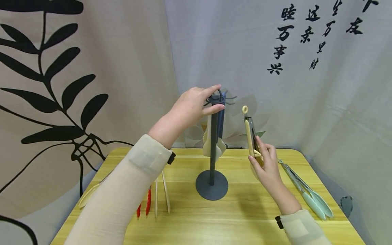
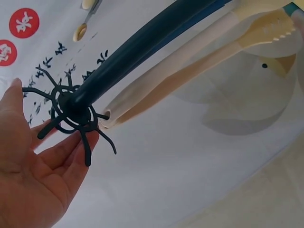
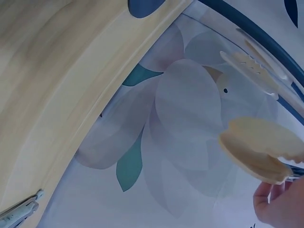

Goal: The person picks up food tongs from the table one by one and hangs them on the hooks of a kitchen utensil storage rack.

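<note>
My left hand [image 1: 196, 98] grips the hooked top of a dark utensil rack [image 1: 213, 146], thumb and fingers spread around the hook ring [image 2: 71, 111]. Cream tongs with a toothed head [image 2: 270, 28] hang from a hook, with a blue-handled utensil [image 1: 221, 119] beside them. To the right of the rack, my right hand [image 1: 266, 163] holds pale yellow tongs [image 1: 249, 134] upright, their pull ring at the top and their heads down. In the right wrist view the tongs' scalloped heads [image 3: 261, 147] stand slightly apart above the fingers.
Mint-green tongs [image 1: 309, 194] lie at the right of the wooden table [image 1: 245, 217]. Left of the rack are red-tipped utensils [image 1: 148, 200] and pale sticks [image 1: 166, 194], partly behind my left arm. A pale yellow utensil [image 1: 87, 195] lies at the left edge. A printed curtain [image 1: 232, 41] hangs behind.
</note>
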`<action>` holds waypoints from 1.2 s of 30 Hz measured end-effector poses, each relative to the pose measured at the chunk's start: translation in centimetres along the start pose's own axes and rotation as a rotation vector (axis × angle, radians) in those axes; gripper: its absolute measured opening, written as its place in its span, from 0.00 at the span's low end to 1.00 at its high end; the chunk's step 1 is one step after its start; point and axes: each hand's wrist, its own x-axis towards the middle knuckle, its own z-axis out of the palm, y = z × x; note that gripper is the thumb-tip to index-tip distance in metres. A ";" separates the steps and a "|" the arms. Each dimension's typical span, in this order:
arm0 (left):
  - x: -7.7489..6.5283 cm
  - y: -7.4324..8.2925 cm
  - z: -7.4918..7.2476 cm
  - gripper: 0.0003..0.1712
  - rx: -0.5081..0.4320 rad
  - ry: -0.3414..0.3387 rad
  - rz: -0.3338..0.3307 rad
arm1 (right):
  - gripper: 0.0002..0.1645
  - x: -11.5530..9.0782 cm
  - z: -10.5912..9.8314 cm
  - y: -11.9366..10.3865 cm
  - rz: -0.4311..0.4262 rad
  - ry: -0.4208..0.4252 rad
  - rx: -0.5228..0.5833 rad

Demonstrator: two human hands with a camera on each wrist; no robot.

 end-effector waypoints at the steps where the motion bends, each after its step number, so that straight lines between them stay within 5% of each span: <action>1: 0.0 0.0 0.0 0.40 0.002 -0.001 0.000 | 0.47 0.1 0.0 -0.1 -0.004 0.002 0.003; 11: 0.3 0.1 -0.3 0.40 0.024 -0.004 0.022 | 0.45 0.8 0.3 -1.3 -0.009 0.020 0.057; 18: 0.4 0.3 -0.5 0.40 0.024 -0.030 0.008 | 0.40 1.7 -0.3 -5.5 -0.022 0.002 0.073; 36: 0.3 0.2 -0.7 0.40 0.012 -0.045 0.011 | 0.41 2.6 0.4 -6.2 0.041 -0.036 0.141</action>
